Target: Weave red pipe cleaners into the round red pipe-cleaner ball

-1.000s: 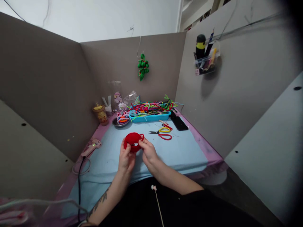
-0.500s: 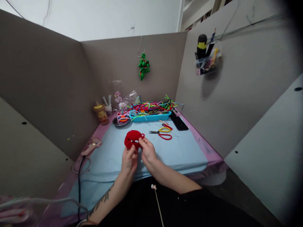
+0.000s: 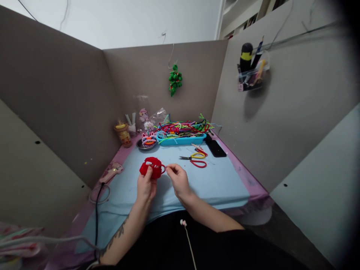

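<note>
My left hand is closed round the lower left side of a red knotted cord piece, thumb on top. White gaps show in the upper part of the piece. A thin red cord loops out from its right side. At the end of that loop, the thumb and forefinger of my right hand pinch the cord. Both hands are raised over the light blue cloth. Right of the piece lie scissors with one yellow and one red handle, touched by neither hand.
A blue tray heaped with coloured cords stands at the back. Left of it, a metal bowl holds a colourful knotted face. A black phone lies at right. A pink corded tool is at left. Grey panels enclose the table.
My right hand has moved off the body of the red piece, drawing a cord loop out to the right. My left hand and the piece have shifted slightly left.
</note>
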`<state>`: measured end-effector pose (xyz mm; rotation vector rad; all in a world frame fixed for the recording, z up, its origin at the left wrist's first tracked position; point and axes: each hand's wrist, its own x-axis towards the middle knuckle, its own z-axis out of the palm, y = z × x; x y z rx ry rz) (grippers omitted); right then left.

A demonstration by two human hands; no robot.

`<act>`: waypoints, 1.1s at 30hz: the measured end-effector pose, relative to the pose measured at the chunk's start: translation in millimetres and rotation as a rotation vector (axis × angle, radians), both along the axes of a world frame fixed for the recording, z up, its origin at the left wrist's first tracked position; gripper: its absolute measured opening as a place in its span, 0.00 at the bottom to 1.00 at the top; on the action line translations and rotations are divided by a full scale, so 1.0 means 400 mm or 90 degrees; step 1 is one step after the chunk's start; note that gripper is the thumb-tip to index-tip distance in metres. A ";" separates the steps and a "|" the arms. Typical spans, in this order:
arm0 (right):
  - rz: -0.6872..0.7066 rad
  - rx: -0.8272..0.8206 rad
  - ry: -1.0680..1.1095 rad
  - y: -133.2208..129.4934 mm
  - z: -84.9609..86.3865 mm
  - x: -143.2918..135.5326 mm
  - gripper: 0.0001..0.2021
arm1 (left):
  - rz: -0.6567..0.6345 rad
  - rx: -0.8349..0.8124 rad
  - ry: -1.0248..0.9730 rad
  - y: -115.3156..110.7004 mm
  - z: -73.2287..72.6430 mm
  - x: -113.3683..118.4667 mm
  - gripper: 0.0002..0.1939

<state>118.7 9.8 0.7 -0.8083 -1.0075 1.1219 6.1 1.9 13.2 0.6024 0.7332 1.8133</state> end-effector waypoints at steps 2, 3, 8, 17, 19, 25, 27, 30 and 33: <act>-0.006 0.020 -0.050 0.006 -0.004 0.018 0.10 | -0.018 0.000 -0.005 -0.004 0.003 -0.001 0.21; -0.010 0.032 -0.088 0.008 -0.005 0.027 0.10 | -0.029 0.002 -0.004 -0.006 0.004 0.000 0.22; -0.037 0.078 -0.243 0.013 -0.006 0.050 0.07 | -0.073 0.014 -0.004 -0.013 0.008 0.008 0.23; 0.009 0.107 -0.328 0.021 -0.003 0.047 0.05 | -0.094 0.042 0.009 -0.017 0.011 -0.001 0.25; 0.005 0.103 -0.328 0.021 -0.004 0.049 0.05 | -0.089 0.037 0.000 -0.014 0.006 -0.004 0.26; -0.030 0.113 -0.382 0.028 -0.015 0.072 0.06 | -0.071 0.008 -0.015 -0.004 -0.010 0.000 0.25; -0.046 0.129 -0.416 0.033 -0.023 0.080 0.07 | -0.067 -0.001 -0.017 -0.003 -0.011 0.002 0.23; -0.049 0.161 -0.480 0.042 -0.036 0.087 0.08 | -0.066 -0.022 -0.033 -0.005 -0.011 -0.001 0.21; -0.046 0.193 -0.546 0.052 -0.050 0.089 0.09 | -0.068 -0.033 -0.051 -0.006 -0.008 -0.011 0.21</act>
